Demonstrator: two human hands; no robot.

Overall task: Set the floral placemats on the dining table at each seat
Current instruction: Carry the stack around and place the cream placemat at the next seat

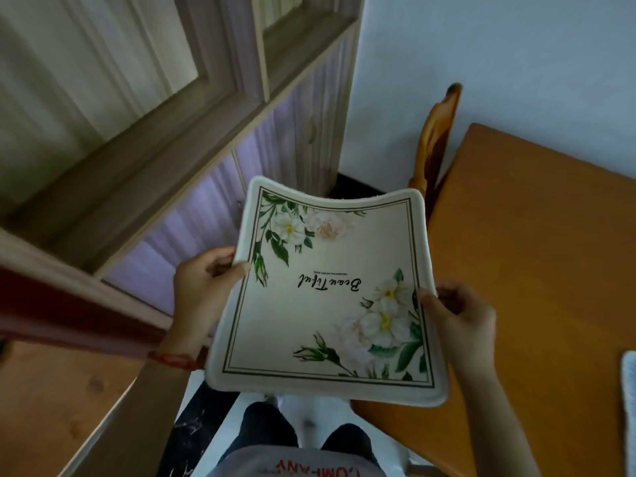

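I hold one floral placemat (323, 294) in the air in front of my chest, both hands on it, hands well apart at its two long edges; my left hand (203, 287) at about 9 o'clock of the mat, thumb on the printed top face, fingers curled under the edge, pinching it; my right hand (461, 318) at about 3 o'clock, thumb pressed on the flower print, fingers curled beneath, gripping the edge; mat sags slightly between the hands, far edge at 12 o'clock bowed down in the middle with its corners curling up; print faces me upside down, black script word in the centre, white flowers with green leaves at the 11 o'clock corner and at the 4 o'clock corner, thin double line border all round; mat is not on the dining table (537, 263), its right edge overlaps the table's left edge in the view, whether it touches I cannot tell; table is orange wood, at 3 o'clock of the mat; wooden chair (435, 139) back at 1 o'clock, pushed against the table's far left side; red string bracelet (172, 359) on my left wrist; pale cabinet (213, 139) with ribbed doors from 9 to 12 o'clock; a white-blue cloth edge (629, 404) lies on the table at the far right, cut off by the frame; my dark trousers (265, 432) show at 6 o'clock below the mat.
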